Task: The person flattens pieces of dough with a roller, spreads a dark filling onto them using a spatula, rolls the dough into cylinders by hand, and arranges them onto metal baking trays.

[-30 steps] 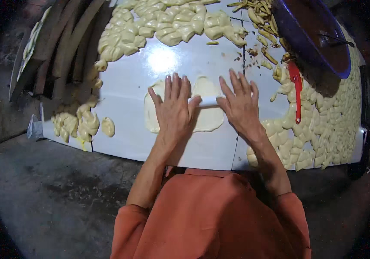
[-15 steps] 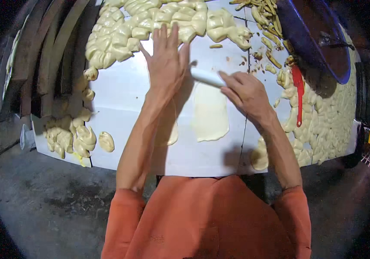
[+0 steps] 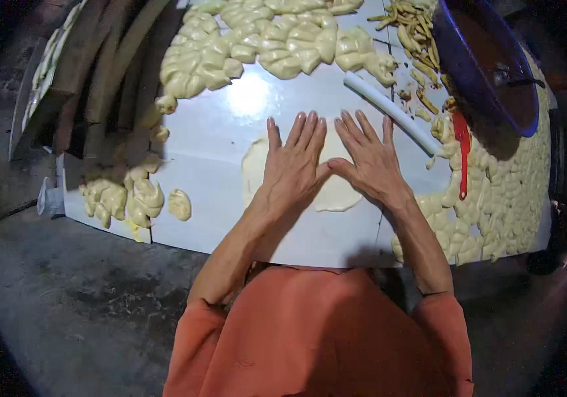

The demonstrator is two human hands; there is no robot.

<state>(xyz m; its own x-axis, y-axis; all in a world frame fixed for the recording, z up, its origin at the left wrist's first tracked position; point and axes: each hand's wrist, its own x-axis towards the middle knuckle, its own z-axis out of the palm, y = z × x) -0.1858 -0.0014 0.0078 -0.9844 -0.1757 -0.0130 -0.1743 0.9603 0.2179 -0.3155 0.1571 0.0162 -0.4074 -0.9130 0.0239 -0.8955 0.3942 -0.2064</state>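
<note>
My left hand [image 3: 293, 162] lies with fingers stretched out on a thin, pale sheet of dough [image 3: 253, 175]. My right hand [image 3: 373, 165] is spread flat just to its right on thin dough [image 3: 336, 198]; both hands hide much of it, and their thumbs nearly meet. A white rolling pin [image 3: 389, 111] lies slanted on the white tiled table [image 3: 204, 172], just beyond my right hand and apart from it. A red spatula [image 3: 462, 152] rests farther right among dough pieces.
Pale dough pieces cover the back [image 3: 297, 43], near left [image 3: 108, 202] and right [image 3: 502, 198]. Brownish strips [image 3: 412, 36] lie beside a large blue basin [image 3: 455, 30] of brown contents with a handled utensil. Dark wooden boards [image 3: 85, 59] stand at the left.
The rolling pin, held in my right hand half a second ago, now lies released farther back and right. My left hand has moved down and right; my right hand has opened onto the dough.
</note>
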